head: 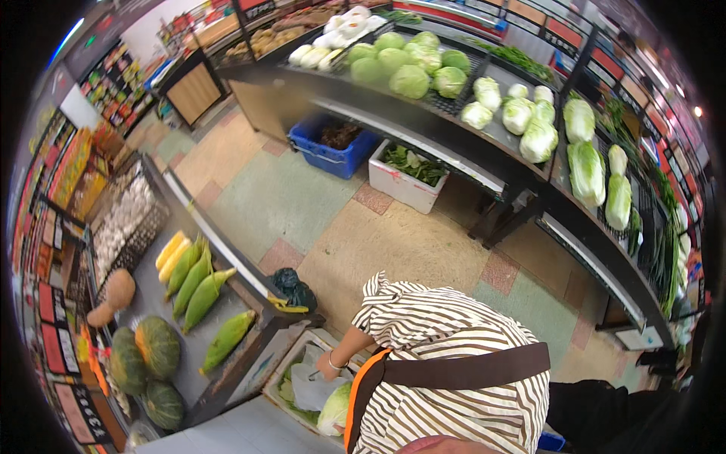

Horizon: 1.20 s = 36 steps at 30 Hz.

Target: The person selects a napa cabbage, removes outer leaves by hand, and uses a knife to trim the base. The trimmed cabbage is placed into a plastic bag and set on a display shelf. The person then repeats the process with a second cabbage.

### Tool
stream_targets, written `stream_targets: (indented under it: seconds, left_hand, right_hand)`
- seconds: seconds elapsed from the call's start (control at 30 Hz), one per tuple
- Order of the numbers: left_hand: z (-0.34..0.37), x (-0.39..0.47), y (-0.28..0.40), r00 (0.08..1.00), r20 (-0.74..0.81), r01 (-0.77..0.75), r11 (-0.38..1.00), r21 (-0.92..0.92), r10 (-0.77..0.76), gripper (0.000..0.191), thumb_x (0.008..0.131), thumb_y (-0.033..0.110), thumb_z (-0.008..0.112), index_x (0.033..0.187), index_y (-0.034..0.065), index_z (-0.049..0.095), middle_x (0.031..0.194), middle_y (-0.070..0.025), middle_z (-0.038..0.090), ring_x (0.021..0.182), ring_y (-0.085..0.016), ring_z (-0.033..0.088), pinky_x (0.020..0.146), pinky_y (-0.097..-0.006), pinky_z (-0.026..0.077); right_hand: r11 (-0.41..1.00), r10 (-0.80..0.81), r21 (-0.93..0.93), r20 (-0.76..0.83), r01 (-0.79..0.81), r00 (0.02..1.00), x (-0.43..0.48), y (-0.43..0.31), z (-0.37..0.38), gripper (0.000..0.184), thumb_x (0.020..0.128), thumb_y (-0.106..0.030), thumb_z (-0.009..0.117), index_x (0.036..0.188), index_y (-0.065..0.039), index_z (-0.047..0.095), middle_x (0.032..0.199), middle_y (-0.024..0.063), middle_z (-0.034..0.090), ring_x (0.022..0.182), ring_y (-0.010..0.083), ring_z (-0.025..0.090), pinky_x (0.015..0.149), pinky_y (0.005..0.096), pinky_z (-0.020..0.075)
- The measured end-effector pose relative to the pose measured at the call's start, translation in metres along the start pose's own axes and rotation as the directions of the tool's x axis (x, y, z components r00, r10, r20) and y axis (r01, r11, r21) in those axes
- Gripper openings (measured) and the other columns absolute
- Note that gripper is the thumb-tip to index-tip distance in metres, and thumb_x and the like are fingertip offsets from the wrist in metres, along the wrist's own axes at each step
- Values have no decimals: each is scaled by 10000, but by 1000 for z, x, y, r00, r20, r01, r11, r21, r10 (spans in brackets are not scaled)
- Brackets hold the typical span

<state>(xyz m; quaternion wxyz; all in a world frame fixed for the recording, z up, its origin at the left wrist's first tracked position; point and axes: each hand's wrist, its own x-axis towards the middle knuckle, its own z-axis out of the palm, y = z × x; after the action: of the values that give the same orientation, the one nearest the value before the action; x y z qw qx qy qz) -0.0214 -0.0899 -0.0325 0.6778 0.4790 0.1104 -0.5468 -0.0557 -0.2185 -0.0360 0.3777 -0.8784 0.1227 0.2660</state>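
Observation:
Over the white foam box [272, 383] at the lower middle, my right hand [328, 366], with a bracelet at the wrist, grips a translucent plastic bag [309, 389]. A small dark thing shows by its fingers; what it is, I cannot tell. Below the bag lies a pale green napa cabbage [334, 410]. Only a little of my left hand [339, 429] shows, against the cabbage's lower side; my torso hides the rest. Green leaves [286, 391] show inside the box. My striped sleeve and an apron strap fill the lower middle.
A display table [195, 363] on the left holds corn [207, 295], squashes [159, 346] and garlic [127, 221]. Cabbages [409, 81] fill the long black shelf [493, 130]. Beneath it stand a blue crate [329, 162] and a white box [402, 190]. A dark plastic bag [294, 290] lies near the table corner.

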Motion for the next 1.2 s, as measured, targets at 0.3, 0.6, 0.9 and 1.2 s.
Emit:
stream_targets:
  seconds: [0.3, 0.6, 0.9, 1.2]
  left_hand:
    - [57, -9, -1, 993, 110, 36, 991, 127, -50, 492, 844, 359, 516, 1167, -7, 451, 1075, -120, 566, 910, -247, 581, 764, -379, 481]
    - [73, -11, 4, 992, 112, 31, 982, 188, -53, 491, 841, 353, 525, 1166, -8, 453, 1070, -118, 570, 907, -245, 583, 764, -374, 481]
    - [80, -8, 9, 990, 123, 30, 971, 236, -61, 490, 837, 348, 533, 1165, -9, 456, 1066, -117, 573, 903, -242, 585, 765, -369, 481]
    - [80, -8, 9, 989, 126, 44, 974, 222, -73, 490, 834, 342, 542, 1164, -10, 459, 1061, -115, 577, 900, -240, 586, 766, -364, 482]
  right_hand:
    - [994, 6, -110, -73, -14, 997, -15, 85, 3, 335, 848, -180, 404, 934, 54, 627, 958, 203, 607, 846, 324, 580, 737, 426, 452]
    - [668, -607, 55, -537, 742, 586, -74, -85, -71, 424, 910, -333, 332, 829, 0, 582, 729, 173, 602, 661, 382, 531, 625, 468, 404]
    - [654, -680, 24, -420, 756, 601, -84, -104, -64, 476, 875, -280, 446, 1226, 6, 300, 724, 259, 549, 688, 439, 519, 605, 498, 383]
    - [636, -480, 282, -584, 718, 655, -68, -91, -75, 434, 849, -301, 510, 1151, 0, 430, 908, 195, 568, 830, 318, 564, 685, 401, 433]
